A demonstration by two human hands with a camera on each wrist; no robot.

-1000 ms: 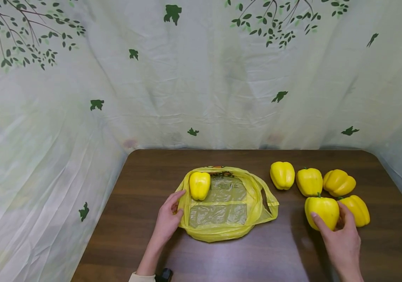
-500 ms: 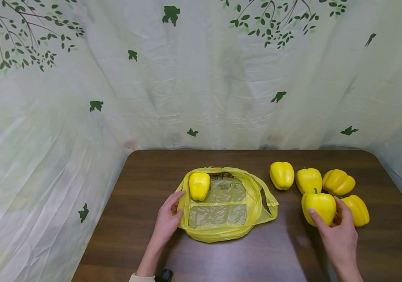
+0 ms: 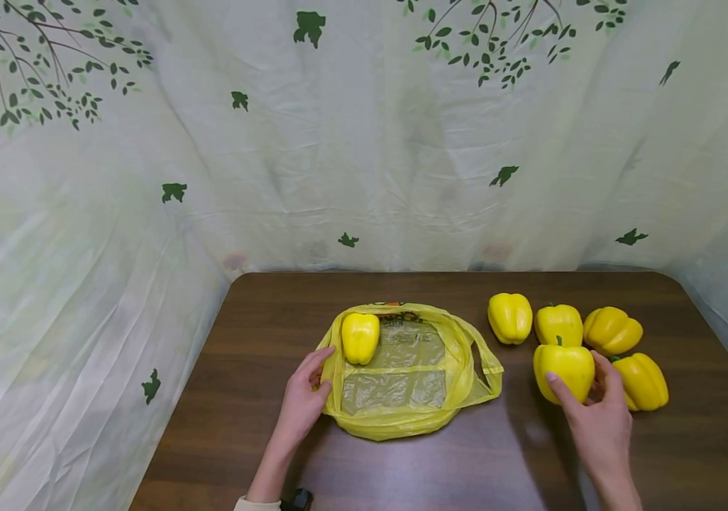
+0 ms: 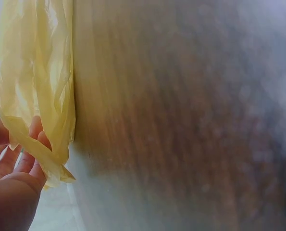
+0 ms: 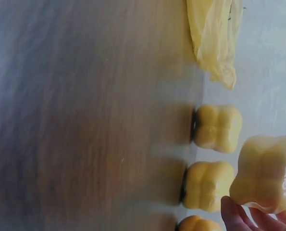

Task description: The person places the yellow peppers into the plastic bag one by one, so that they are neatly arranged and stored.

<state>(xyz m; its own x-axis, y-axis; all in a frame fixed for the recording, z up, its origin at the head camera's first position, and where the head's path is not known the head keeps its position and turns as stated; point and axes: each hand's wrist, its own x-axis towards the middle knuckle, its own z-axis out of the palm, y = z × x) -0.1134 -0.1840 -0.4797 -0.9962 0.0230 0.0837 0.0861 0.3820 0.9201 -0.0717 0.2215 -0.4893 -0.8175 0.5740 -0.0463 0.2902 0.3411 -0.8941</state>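
My right hand point(image 3: 600, 429) grips a yellow bell pepper point(image 3: 563, 372), thumb on its near side, and holds it above the table. In the right wrist view the same bell pepper point(image 5: 265, 173) is up off the tabletop, over the fingertips. A yellow plastic bag point(image 3: 396, 424) lies with its mouth spread wide. One bell pepper point(image 3: 360, 338) sits inside at its back left. My left hand point(image 3: 305, 389) holds the bag's left edge; in the left wrist view its fingers point(image 4: 35, 127) are hooked at the bag's handle strip point(image 4: 32, 147).
Several more yellow bell peppers stand at the right: one bell pepper point(image 3: 509, 319) closest to the bag, another bell pepper point(image 3: 613, 331) behind, and one bell pepper point(image 3: 641, 383) beside my right hand. The brown wooden table point(image 3: 262, 312) ends at a leaf-printed cloth point(image 3: 402, 177).
My right hand has carried its bell pepper up and leftward, away from the rightmost pepper. The left hand and the bag stay where they were.
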